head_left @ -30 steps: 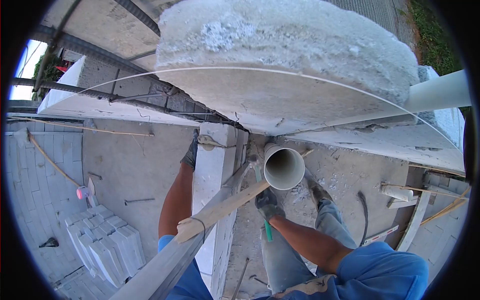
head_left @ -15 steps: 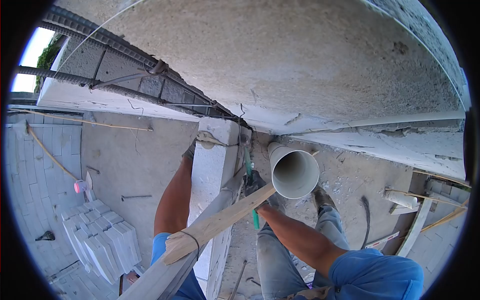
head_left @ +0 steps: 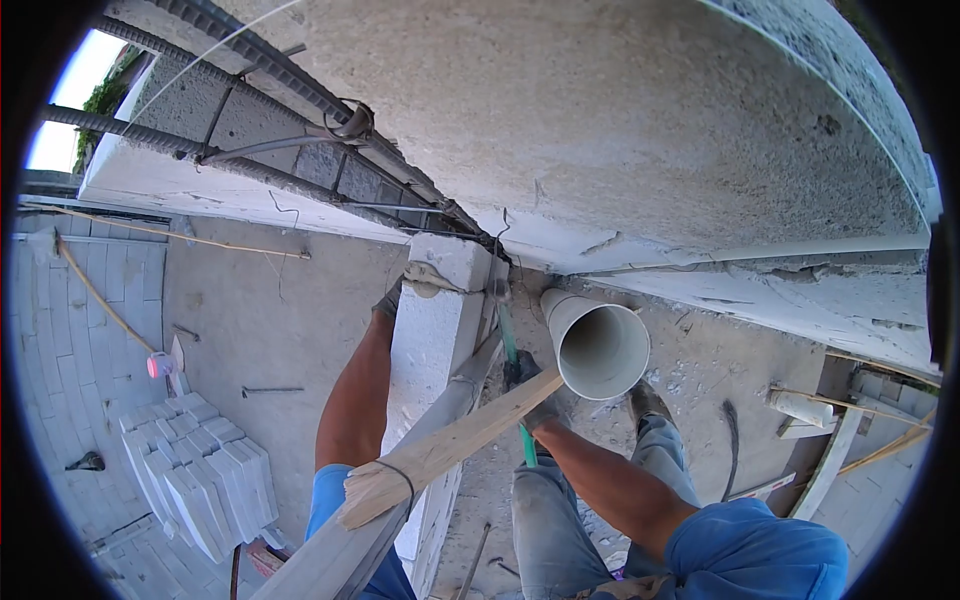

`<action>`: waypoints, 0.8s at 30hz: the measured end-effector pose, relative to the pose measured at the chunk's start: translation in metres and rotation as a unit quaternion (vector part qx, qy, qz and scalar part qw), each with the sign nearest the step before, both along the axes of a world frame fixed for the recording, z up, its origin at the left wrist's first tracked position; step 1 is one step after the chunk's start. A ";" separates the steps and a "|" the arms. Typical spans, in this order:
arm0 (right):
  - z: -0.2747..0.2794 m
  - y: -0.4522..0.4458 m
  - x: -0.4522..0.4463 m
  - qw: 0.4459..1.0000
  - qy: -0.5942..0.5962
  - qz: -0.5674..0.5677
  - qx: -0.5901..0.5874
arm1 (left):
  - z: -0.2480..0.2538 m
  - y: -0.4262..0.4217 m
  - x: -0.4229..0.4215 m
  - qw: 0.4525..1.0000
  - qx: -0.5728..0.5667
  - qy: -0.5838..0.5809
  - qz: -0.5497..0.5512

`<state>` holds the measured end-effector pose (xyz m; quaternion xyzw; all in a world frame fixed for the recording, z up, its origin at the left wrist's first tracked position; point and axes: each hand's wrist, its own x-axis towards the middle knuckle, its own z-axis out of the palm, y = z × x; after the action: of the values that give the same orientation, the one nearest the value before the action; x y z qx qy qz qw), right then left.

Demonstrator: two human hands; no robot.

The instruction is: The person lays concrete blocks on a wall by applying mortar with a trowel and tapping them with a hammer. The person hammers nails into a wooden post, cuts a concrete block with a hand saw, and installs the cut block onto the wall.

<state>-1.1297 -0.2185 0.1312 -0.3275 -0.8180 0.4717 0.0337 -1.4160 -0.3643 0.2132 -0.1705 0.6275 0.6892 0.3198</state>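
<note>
My right hand (head_left: 530,390), in a dark glove, is wrapped round the green handle of a hammer (head_left: 508,335). The hammer's head is up beside the right face of a narrow white block wall (head_left: 432,345). A wooden board (head_left: 450,445) crosses in front of part of the hand. My left hand (head_left: 390,298), also gloved, is at the wall's far left side; its fingers are hidden behind the blocks. Just right of the hammer stands a wide, open-ended pipe (head_left: 603,350).
Steel rebar (head_left: 270,70) runs across the upper left beside a large concrete-faced wall (head_left: 620,130). White blocks (head_left: 200,475) are stacked at lower left. A black cable (head_left: 733,450) and a thin white pipe (head_left: 820,247) are on the right.
Over the last second the view has tipped closer to the large wall. The hammer has shifted along the block wall's right face, still in my right hand. My left hand stays at the wall's left side.
</note>
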 end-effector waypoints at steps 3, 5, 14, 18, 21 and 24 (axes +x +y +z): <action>0.016 0.010 0.029 0.998 0.043 0.026 -0.028 | 0.000 0.001 0.000 1.000 -0.001 -0.002 -0.002; 0.039 0.020 0.055 0.993 0.083 0.052 -0.067 | 0.001 0.002 0.001 1.000 -0.001 -0.001 -0.002; 0.244 0.131 0.179 0.948 -0.097 0.298 -0.055 | 0.008 0.007 0.004 1.000 0.000 -0.010 0.000; 0.338 0.191 0.118 0.933 -0.060 0.354 -0.030 | 0.013 0.010 0.003 1.000 0.004 -0.008 0.002; 0.437 0.214 0.014 0.901 0.031 0.432 0.008 | 0.019 0.015 0.000 1.000 0.010 -0.005 0.000; 0.475 0.209 -0.054 0.873 0.158 0.457 0.060 | 0.026 0.018 0.003 1.000 0.012 -0.007 0.000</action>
<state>-1.1835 -0.0099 0.6058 0.1643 -0.8870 0.4299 -0.0373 -1.4134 -0.3459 0.2389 -0.1714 0.6170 0.6956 0.3257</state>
